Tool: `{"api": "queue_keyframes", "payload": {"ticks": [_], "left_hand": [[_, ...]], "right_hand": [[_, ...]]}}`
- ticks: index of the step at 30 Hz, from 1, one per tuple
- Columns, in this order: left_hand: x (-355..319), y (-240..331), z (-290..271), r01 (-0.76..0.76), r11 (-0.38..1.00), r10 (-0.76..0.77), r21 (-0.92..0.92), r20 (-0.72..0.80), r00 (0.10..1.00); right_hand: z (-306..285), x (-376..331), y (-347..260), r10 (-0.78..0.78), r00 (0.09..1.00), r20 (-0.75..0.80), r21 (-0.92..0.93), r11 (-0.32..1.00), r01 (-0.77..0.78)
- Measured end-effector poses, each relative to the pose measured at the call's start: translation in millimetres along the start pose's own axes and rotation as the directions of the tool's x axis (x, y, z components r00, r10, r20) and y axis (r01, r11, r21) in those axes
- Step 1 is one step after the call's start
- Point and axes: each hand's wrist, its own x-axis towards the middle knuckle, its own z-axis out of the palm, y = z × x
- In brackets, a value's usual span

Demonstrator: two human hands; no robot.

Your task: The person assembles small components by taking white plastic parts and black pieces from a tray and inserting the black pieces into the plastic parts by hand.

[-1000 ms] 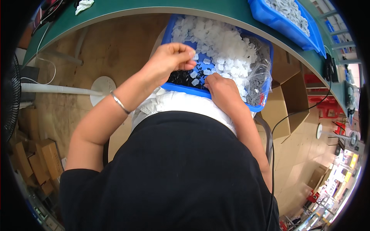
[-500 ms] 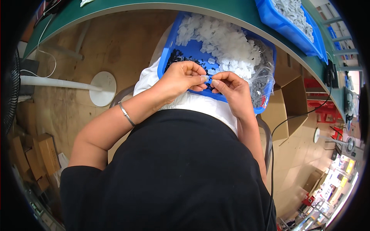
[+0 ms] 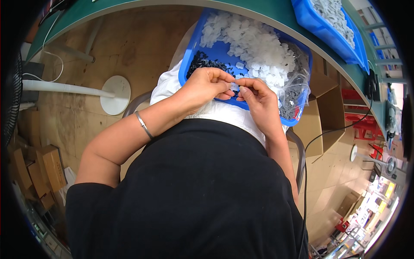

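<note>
Both my hands meet over the near edge of a blue tray (image 3: pixel 187 64) on my lap. My left hand (image 3: pixel 211 85) pinches a small whitish translucent piece (image 3: pixel 234 86) between thumb and fingertips. From the other side, my right hand (image 3: pixel 258 97) is closed in a pinch at the same spot; its fingertips hide what they grip. Beyond them in the tray lie a heap of white translucent pieces (image 3: pixel 258 47) and a pile of small black parts (image 3: pixel 207 61). Dark grey parts (image 3: pixel 290 101) in a clear plastic bag (image 3: pixel 297 82) sit along the tray's right side.
A green table (image 3: pixel 129 3) curves across the far side, over the tray's far edge. On it stands another blue bin (image 3: pixel 317 26) of grey parts. An open cardboard box (image 3: pixel 323 116) is at right, with a black cable (image 3: pixel 321 134) nearby. A fan (image 3: pixel 13 99) stands left.
My fingertips have drawn closer together around the small piece, my right index finger now reaching my left fingers. The tray appears slightly shifted right and down in view.
</note>
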Motion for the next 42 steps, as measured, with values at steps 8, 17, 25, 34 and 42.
{"api": "queue_keyframes", "payload": {"ticks": [8, 17, 25, 34, 42], "left_hand": [[-1.2, 0.4, 2.0, 0.008, 0.999, -0.008, -0.032, 0.010, 1.000], [-1.9, 1.4, 1.5, 0.030, 0.999, -0.029, -0.043, 0.036, 0.999], [4.8, -9.2, -1.2, 0.102, 0.990, -0.093, -0.097, 0.096, 0.991], [3.4, 7.1, 0.1, 0.111, 0.990, -0.105, -0.087, 0.072, 0.992], [4.8, -1.9, 3.8, 0.007, 1.000, -0.007, 0.006, 0.153, 0.988]], "right_hand": [[2.6, 0.3, 0.0, -0.147, 0.988, -0.037, -0.223, 0.965, 0.135], [1.9, 2.3, -8.8, -0.300, 0.954, 0.008, -0.433, 0.859, 0.274], [-3.6, -1.3, -19.6, -0.117, 0.991, 0.061, -0.438, 0.889, 0.132], [-40.4, -7.0, -6.8, -0.171, 0.963, -0.207, -0.315, 0.944, 0.099], [-103.9, -14.0, 26.0, -0.150, 0.893, -0.425, -0.839, 0.436, -0.326]]}}
